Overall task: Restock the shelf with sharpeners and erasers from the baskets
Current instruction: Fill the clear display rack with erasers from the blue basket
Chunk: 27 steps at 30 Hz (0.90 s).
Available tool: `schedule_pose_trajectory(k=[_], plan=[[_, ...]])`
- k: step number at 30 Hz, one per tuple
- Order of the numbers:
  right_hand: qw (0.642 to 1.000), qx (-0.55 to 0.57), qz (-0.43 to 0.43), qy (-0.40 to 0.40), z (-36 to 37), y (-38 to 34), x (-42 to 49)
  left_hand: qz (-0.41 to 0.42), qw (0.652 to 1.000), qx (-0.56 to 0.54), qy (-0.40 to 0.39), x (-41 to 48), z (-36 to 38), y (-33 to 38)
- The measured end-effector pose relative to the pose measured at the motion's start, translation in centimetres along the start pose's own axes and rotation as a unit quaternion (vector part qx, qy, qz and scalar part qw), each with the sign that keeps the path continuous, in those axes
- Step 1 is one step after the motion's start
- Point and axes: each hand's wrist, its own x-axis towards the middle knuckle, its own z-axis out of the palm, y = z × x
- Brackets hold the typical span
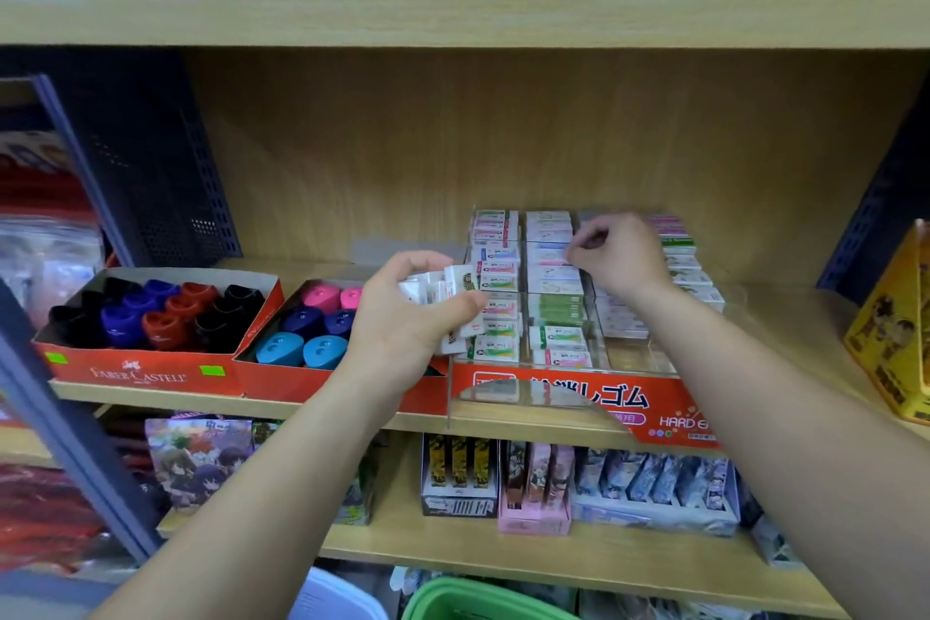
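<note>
Two bare forearms are reaching up to the wooden shelf (503, 23). On it, a clear eraser tray (629, 357) is sitting beside red boxes of sharpeners (161, 312). Over the tray's left edge, the left hand (407, 312) is curling round a bunch of white erasers (448, 287). Further back, the right hand (621, 252) is pinching its fingertips over the tray's middle rows; what it holds, I cannot tell.

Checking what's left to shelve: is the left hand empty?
No, the left hand grips a bunch of white erasers in front of the clear eraser tray.
</note>
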Motion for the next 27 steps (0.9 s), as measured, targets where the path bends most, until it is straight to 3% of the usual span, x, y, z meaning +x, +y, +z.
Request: schedule_pose_trajectory(k=[4, 9, 16, 21, 27], plan=[[0.994, 0.102, -0.022, -0.021, -1.8, -3.5, -2.7, -0.014, 0.999, -0.042, -0.012, -0.7, -0.3, 0.3], [0.917, 0.290, -0.030, -0.271, -2.8, -8.4, -8.1, -0.002, 1.000, -0.021, -0.015, -1.8, 0.3, 0.9], [0.850, 0.399, 0.060, -0.339, -3.1, -7.8, -9.0, 0.003, 1.000, -0.015, -0.027, -2.5, 1.1, 1.3], [0.843, 0.430, 0.109, -0.303, -3.9, -6.5, -9.9, -0.019, 1.000, -0.001, -0.009, -2.4, 1.5, 1.2], [0.916, 0.361, 0.097, -0.145, -8.5, -1.5, -9.4, -0.009, 0.997, 0.068, -0.029, -1.8, 2.2, 1.1]])
